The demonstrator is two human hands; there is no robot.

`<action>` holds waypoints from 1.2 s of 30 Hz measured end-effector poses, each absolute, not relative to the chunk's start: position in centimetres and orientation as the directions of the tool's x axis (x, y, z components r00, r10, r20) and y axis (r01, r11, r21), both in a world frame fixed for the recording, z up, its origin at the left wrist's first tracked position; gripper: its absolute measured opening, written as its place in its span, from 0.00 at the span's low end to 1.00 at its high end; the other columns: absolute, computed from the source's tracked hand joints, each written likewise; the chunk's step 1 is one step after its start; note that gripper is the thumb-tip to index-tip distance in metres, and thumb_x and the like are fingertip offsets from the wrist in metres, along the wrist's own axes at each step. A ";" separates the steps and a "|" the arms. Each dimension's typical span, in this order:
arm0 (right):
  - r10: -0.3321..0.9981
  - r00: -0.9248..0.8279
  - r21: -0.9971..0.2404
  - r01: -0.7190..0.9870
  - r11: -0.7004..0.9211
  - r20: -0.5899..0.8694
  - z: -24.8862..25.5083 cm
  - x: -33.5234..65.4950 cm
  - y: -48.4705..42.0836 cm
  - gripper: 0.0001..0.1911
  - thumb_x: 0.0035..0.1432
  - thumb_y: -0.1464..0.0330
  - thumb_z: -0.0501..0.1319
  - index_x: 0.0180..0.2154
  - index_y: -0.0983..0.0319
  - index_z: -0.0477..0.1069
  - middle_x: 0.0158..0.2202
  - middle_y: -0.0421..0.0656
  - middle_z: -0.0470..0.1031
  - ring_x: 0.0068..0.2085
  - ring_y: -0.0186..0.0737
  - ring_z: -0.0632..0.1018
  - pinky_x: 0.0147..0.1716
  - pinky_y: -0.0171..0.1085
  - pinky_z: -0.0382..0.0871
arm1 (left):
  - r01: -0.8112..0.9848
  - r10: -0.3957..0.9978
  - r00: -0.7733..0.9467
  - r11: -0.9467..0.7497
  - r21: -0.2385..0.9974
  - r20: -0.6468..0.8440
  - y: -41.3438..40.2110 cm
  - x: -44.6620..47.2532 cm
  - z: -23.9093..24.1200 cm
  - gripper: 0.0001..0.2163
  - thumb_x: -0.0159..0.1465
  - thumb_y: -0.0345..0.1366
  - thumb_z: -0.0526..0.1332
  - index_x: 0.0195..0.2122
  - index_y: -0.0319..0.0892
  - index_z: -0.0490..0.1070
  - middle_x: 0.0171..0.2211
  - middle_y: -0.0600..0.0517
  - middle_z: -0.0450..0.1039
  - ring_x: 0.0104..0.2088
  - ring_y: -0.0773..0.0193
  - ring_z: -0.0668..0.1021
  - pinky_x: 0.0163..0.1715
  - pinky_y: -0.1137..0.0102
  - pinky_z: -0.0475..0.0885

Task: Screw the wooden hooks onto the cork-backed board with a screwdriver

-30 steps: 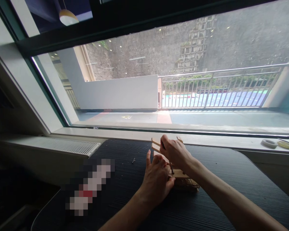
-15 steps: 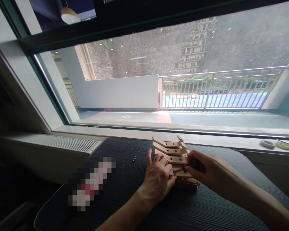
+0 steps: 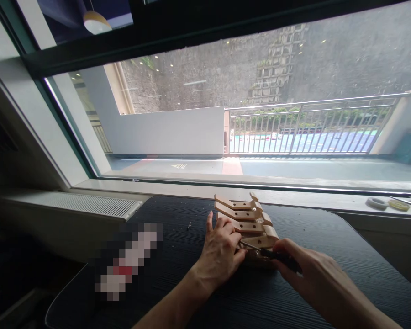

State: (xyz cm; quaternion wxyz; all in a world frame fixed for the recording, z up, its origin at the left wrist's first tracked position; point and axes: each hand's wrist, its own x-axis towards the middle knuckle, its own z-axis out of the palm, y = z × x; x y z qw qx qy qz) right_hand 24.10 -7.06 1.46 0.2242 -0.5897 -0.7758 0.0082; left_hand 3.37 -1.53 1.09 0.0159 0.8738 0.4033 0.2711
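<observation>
A pale wooden rack (image 3: 249, 227) of several curved slats, each with dark screw holes, stands on the black table. My left hand (image 3: 219, 249) is closed on the left ends of the nearer slats, its index finger raised. In my right hand (image 3: 304, 265) is a screwdriver (image 3: 281, 258), gripped by its black handle. The thin metal shaft points left across the nearest slat toward my left fingertips. Its tip lies close to those fingers, and I cannot tell whether it sits in a screw. Part of the rack's near side is hidden by my hands.
A small screw-like piece (image 3: 189, 225) lies on the black table (image 3: 185, 269), left of the rack. A blurred-out pale and red item (image 3: 128, 262) is farther left. Tape rolls (image 3: 377, 203) rest on the windowsill at right. A window and a vented ledge (image 3: 106, 205) border the table.
My right hand has moved right and toward me, and the screwdriver now lies at a lower angle, with more of its handle and shaft showing. My left hand stays on the rack.
</observation>
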 end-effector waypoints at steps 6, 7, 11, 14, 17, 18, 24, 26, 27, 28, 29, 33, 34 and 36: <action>0.934 -0.271 -0.231 0.917 0.325 0.234 0.1 22.8 -7.4 0.06 0.55 0.71 0.53 0.34 0.57 0.68 0.28 0.39 0.77 0.29 0.41 0.78 0.26 0.34 0.65 | 0.701 0.708 0.523 -0.674 0.233 0.474 -1.5 3.3 1.0 0.05 0.58 0.39 0.62 0.33 0.45 0.72 0.38 0.53 0.72 0.50 0.58 0.66 0.61 0.50 0.36; 0.928 -0.250 -0.271 0.906 0.325 0.278 0.2 23.0 -7.6 0.06 0.57 0.69 0.53 0.34 0.57 0.69 0.30 0.39 0.76 0.30 0.40 0.78 0.27 0.34 0.66 | 0.700 0.706 0.523 -0.676 0.232 0.478 -1.5 3.2 1.0 0.05 0.58 0.40 0.62 0.33 0.45 0.72 0.37 0.53 0.72 0.50 0.58 0.66 0.61 0.50 0.36; 0.848 -0.230 -0.421 0.787 0.451 0.478 0.5 24.0 -7.8 0.08 0.58 0.64 0.56 0.35 0.58 0.72 0.30 0.40 0.72 0.30 0.34 0.75 0.29 0.30 0.67 | 0.686 0.690 0.534 -0.691 0.227 0.489 -1.4 3.1 0.8 0.06 0.58 0.41 0.62 0.33 0.45 0.72 0.38 0.53 0.72 0.51 0.58 0.66 0.61 0.50 0.36; 0.842 -0.165 -0.513 0.728 0.455 0.513 0.2 24.0 -7.7 0.08 0.57 0.63 0.58 0.35 0.59 0.73 0.25 0.38 0.69 0.25 0.32 0.71 0.24 0.29 0.66 | 0.685 0.691 0.532 -0.691 0.231 0.490 -1.4 3.0 0.9 0.07 0.58 0.41 0.63 0.34 0.45 0.72 0.38 0.53 0.72 0.51 0.58 0.66 0.62 0.50 0.36; 0.857 -0.040 -0.597 0.701 0.391 0.514 -0.4 23.1 -7.4 0.09 0.55 0.62 0.59 0.32 0.60 0.72 0.24 0.38 0.71 0.23 0.32 0.71 0.23 0.29 0.67 | 0.677 0.686 0.535 -0.697 0.235 0.494 -1.3 2.8 1.1 0.09 0.57 0.42 0.63 0.36 0.45 0.72 0.39 0.53 0.73 0.51 0.58 0.67 0.62 0.50 0.34; 0.859 -0.006 -0.625 0.683 0.378 0.513 -0.6 22.8 -7.3 0.09 0.54 0.61 0.60 0.32 0.60 0.72 0.25 0.38 0.73 0.24 0.33 0.72 0.23 0.29 0.69 | 0.672 0.682 0.538 -0.702 0.236 0.496 -1.3 2.7 1.1 0.09 0.57 0.42 0.63 0.36 0.45 0.72 0.40 0.53 0.73 0.51 0.58 0.66 0.62 0.51 0.33; 0.874 0.014 -0.723 0.568 0.393 0.486 -1.5 22.3 -7.4 0.12 0.53 0.63 0.61 0.39 0.60 0.76 0.37 0.44 0.80 0.36 0.41 0.80 0.36 0.32 0.75 | 0.661 0.682 0.556 -0.709 0.244 0.476 -1.2 2.3 1.5 0.09 0.57 0.40 0.63 0.38 0.46 0.72 0.40 0.54 0.74 0.51 0.58 0.66 0.61 0.51 0.34; 0.858 0.000 -0.711 0.561 0.425 0.513 -1.9 22.2 -7.5 0.12 0.53 0.64 0.62 0.39 0.60 0.76 0.37 0.44 0.80 0.35 0.41 0.80 0.35 0.32 0.76 | 0.658 0.683 0.569 -0.712 0.244 0.459 -1.1 2.3 1.6 0.06 0.58 0.39 0.62 0.36 0.46 0.72 0.38 0.54 0.74 0.51 0.58 0.66 0.61 0.51 0.35; 0.847 -0.008 -0.702 0.556 0.445 0.531 -2.1 22.0 -7.4 0.12 0.53 0.65 0.62 0.40 0.60 0.76 0.36 0.44 0.80 0.35 0.41 0.80 0.35 0.32 0.76 | 0.655 0.681 0.579 -0.716 0.241 0.449 -1.1 2.3 1.6 0.05 0.59 0.38 0.61 0.35 0.46 0.72 0.38 0.55 0.75 0.52 0.58 0.66 0.61 0.52 0.36; 0.837 -0.019 -0.693 0.550 0.465 0.546 -2.2 21.7 -7.3 0.12 0.54 0.65 0.61 0.40 0.60 0.76 0.37 0.44 0.80 0.36 0.41 0.80 0.35 0.33 0.76 | 0.651 0.677 0.590 -0.721 0.238 0.439 -1.0 2.3 1.6 0.03 0.59 0.37 0.61 0.33 0.46 0.72 0.37 0.55 0.75 0.52 0.58 0.66 0.61 0.52 0.36; 0.828 -0.034 -0.685 0.543 0.486 0.560 -2.3 21.4 -7.1 0.12 0.54 0.66 0.61 0.41 0.60 0.76 0.37 0.44 0.80 0.36 0.41 0.80 0.36 0.33 0.76 | 0.646 0.674 0.602 -0.726 0.234 0.428 -1.0 2.3 1.6 0.02 0.59 0.36 0.60 0.31 0.46 0.71 0.37 0.56 0.75 0.52 0.59 0.65 0.61 0.52 0.36; 0.814 -0.092 -0.654 0.547 0.523 0.574 -2.1 20.6 -6.7 0.12 0.56 0.68 0.59 0.43 0.59 0.74 0.40 0.44 0.79 0.40 0.42 0.79 0.40 0.36 0.74 | 0.648 0.674 0.612 -0.727 0.227 0.413 -0.8 2.3 1.5 0.03 0.57 0.35 0.61 0.33 0.46 0.71 0.39 0.56 0.75 0.52 0.59 0.65 0.61 0.52 0.37; 0.809 -0.092 -0.640 0.563 0.523 0.580 -2.0 20.7 -6.8 0.12 0.56 0.68 0.59 0.43 0.59 0.74 0.40 0.43 0.79 0.40 0.42 0.79 0.41 0.35 0.74 | 0.652 0.677 0.607 -0.724 0.226 0.417 -0.8 2.3 1.5 0.03 0.58 0.36 0.61 0.33 0.46 0.71 0.40 0.56 0.75 0.52 0.59 0.65 0.61 0.52 0.37; 0.793 -0.083 -0.603 0.603 0.522 0.603 -1.8 21.2 -7.2 0.13 0.55 0.69 0.60 0.44 0.59 0.73 0.40 0.43 0.79 0.40 0.41 0.79 0.40 0.34 0.74 | 0.662 0.680 0.596 -0.717 0.219 0.427 -0.9 2.3 1.4 0.03 0.58 0.36 0.59 0.34 0.46 0.70 0.41 0.55 0.74 0.52 0.59 0.65 0.61 0.53 0.37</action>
